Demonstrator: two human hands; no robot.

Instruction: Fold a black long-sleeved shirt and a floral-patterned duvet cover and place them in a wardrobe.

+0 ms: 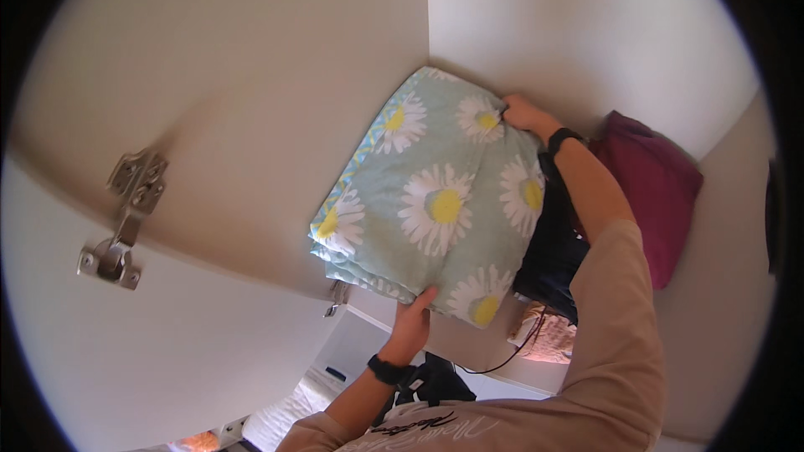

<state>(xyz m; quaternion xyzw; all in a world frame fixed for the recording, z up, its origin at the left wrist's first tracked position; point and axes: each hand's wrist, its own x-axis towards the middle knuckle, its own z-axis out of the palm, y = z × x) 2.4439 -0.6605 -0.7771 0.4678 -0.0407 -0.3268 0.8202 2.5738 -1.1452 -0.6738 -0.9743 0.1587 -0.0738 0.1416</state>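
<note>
A folded quilt [444,192], pale green with large white and yellow daisies, lies inside a light-coloured cupboard, against its left side. My left hand [410,326] grips the near edge, thumb on top and fingers hidden beneath the layers. At the far right edge, my right hand [526,115] is closed on the fabric. Both wrists carry black bands. Just right of the quilt is a dark, black item [548,255], partly covered by it and by my right arm. A maroon cloth bundle [653,192] stands beyond that arm.
A metal hinge [130,218] juts out on the left, and a smaller hinge [337,297] sits near the quilt's near corner. A thin dark cable [515,356] hangs by a pinkish-brown textured item [544,339]. Below, white bedding [289,410] shows outside the cupboard.
</note>
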